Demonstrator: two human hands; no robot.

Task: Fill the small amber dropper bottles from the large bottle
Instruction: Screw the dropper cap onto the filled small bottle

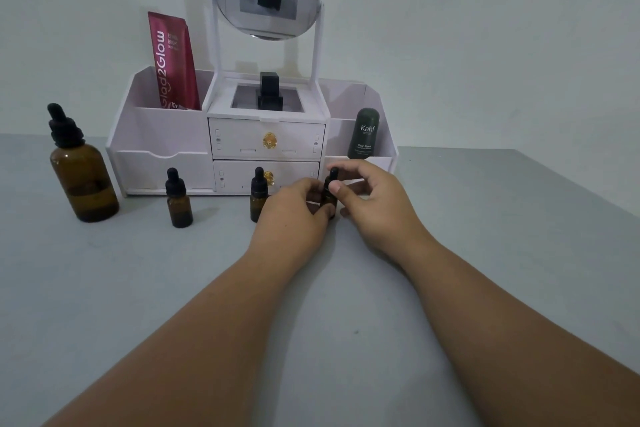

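Head view — small amber bottle (328, 195), black cap (333, 175)

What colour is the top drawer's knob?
Gold. The knob shows best in the head view, the only one.

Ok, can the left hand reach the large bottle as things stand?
Probably yes: the left hand holds the rightmost bottle, and the middle bottle and left bottle stand toward the large bottle; it could pass in front.
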